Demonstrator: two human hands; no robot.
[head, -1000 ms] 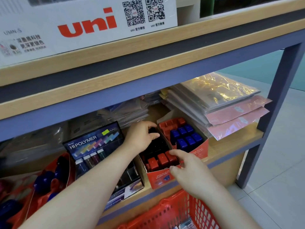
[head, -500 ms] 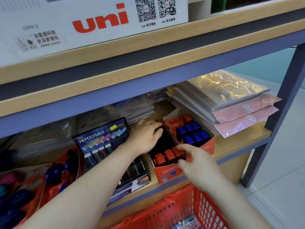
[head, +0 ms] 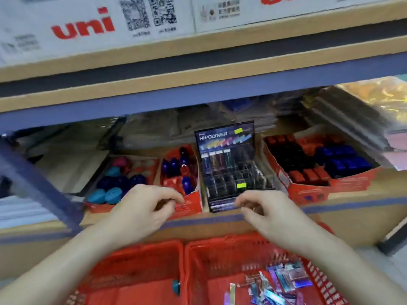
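Observation:
Both hands hover at the front edge of the lower shelf (head: 352, 205). My left hand (head: 141, 212) has loosely curled fingers in front of a red carton of blue and red pieces (head: 187, 203), with nothing seen in it. Just in front of the black HI-POLYMER lead display (head: 229, 164) is my right hand (head: 266, 210). Its fingers are also loosely curled, with the tips at the display's front lip. The image is blurred.
A red carton of red and blue blocks (head: 308, 192) stands to the right, and another with teal and blue round pieces (head: 114, 190) to the left. Two red baskets (head: 141, 256) (head: 222, 249) sit below; the right one holds small packets (head: 284, 280). A blue post (head: 33, 183) crosses at left.
Both hands have left the red carton of blocks and moved left, now in front of the lead display and the neighbouring red carton. The view swung left and down, showing two baskets.

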